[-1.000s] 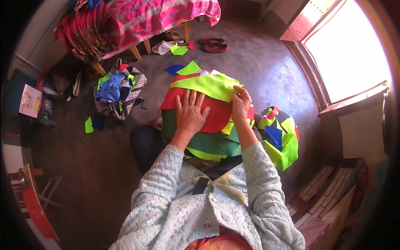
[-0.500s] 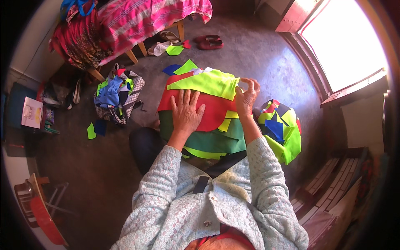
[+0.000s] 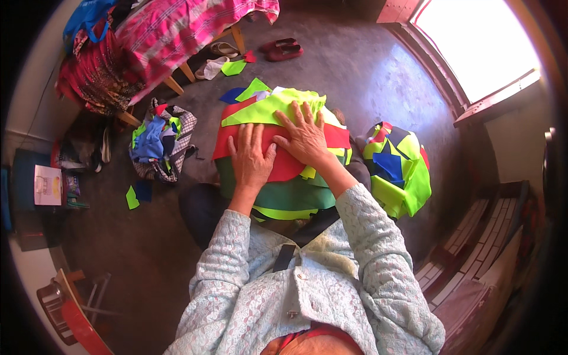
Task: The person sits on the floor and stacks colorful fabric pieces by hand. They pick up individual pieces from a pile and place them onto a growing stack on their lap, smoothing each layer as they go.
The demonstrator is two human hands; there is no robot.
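Note:
A stack of cloth pieces lies across my lap: a neon yellow-green piece (image 3: 269, 107) on top at the far side, a red piece (image 3: 284, 168) under it and a dark green piece (image 3: 278, 192) nearest me. My left hand (image 3: 251, 158) rests flat on the red piece with its fingers spread. My right hand (image 3: 303, 135) lies flat beside it, over the edge where the yellow-green piece meets the red one. Neither hand grips anything.
A pile of yellow-green, blue and red cloth scraps (image 3: 397, 168) sits on the floor at my right. Another heap of mixed cloth (image 3: 160, 142) lies at my left, with loose scraps (image 3: 131, 197) nearby. A bed with pink checked cover (image 3: 177, 29) stands beyond, red shoes (image 3: 283, 49) beside it.
My right hand has moved from the stack's right edge leftward onto the top of the pile, next to my left hand. The left hand has stayed flat on the red piece.

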